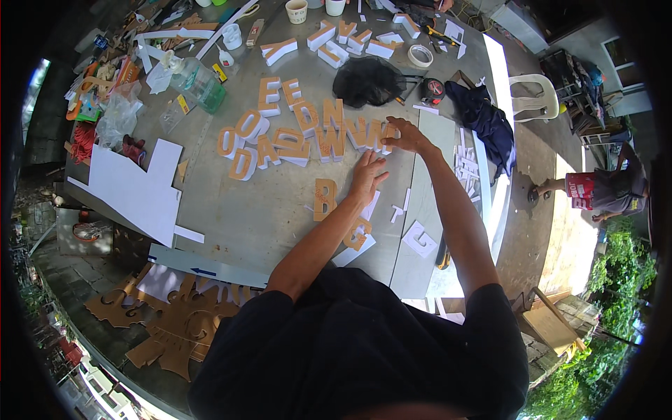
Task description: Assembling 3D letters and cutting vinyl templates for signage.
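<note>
Brown-faced, white-sided cutout letters [327,143] stand in a loose cluster on the grey metal table [259,210]. At the right end of this cluster, my right hand [409,136] has its fingers and thumb curled about an end cutout letter [378,134], partly covering it. My left hand [367,178] is just nearer to me, open, its fingers stretched toward the cluster and holding nothing. A flat brown cutout letter [324,199] lies left of my left wrist. Another brown letter [358,234], partly hidden by my forearm, rests near white strips.
More cutout letters [336,52] lie at the back beside a roll of tape [420,56]. Black netting [369,82], a tape measure [432,91] and dark cloth [483,122] are behind and right. A clear bottle [199,84] and white sheet [133,185] occupy the left. A person [619,185] is at right.
</note>
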The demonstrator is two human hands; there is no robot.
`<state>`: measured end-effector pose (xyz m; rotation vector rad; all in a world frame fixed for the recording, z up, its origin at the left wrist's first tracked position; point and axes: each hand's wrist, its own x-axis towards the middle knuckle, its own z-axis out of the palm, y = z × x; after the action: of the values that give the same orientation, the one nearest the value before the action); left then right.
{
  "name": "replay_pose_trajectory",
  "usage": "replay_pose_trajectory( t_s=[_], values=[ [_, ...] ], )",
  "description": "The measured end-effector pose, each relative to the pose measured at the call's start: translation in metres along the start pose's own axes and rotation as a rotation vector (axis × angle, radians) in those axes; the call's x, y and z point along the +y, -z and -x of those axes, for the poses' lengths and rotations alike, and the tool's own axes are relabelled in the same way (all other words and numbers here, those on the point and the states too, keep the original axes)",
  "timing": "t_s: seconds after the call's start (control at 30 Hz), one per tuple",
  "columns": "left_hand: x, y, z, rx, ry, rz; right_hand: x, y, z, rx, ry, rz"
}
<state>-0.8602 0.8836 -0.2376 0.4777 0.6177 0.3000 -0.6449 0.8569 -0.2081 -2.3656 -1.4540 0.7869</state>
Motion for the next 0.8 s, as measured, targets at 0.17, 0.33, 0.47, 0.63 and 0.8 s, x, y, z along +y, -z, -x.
replay_pose_trajectory(
  t_s=[0.17, 0.33, 0.47, 0.63, 0.8],
  values=[
    [-0.003, 0.001, 0.001, -0.001, 0.0, 0.013, 0.008, -0.003, 0.003, -0.02, -0.247, -0.325],
    [-0.009, 0.012, 0.002, -0.053, -0.029, 0.043, 0.007, -0.01, 0.03, 0.077, -0.246, -0.758],
    [-0.003, 0.005, 0.012, -0.027, 0.041, 0.129, -0.039, -0.021, 0.08, 0.422, -0.188, -0.324],
    [0.014, -0.013, 0.059, -0.286, -0.009, 0.18, -0.133, -0.036, 0.156, 0.767, 0.092, -0.111],
    [0.038, -0.006, 0.117, -0.272, 0.041, 0.185, -0.2, -0.038, 0.215, 0.736, 0.278, 0.014]
  ],
)
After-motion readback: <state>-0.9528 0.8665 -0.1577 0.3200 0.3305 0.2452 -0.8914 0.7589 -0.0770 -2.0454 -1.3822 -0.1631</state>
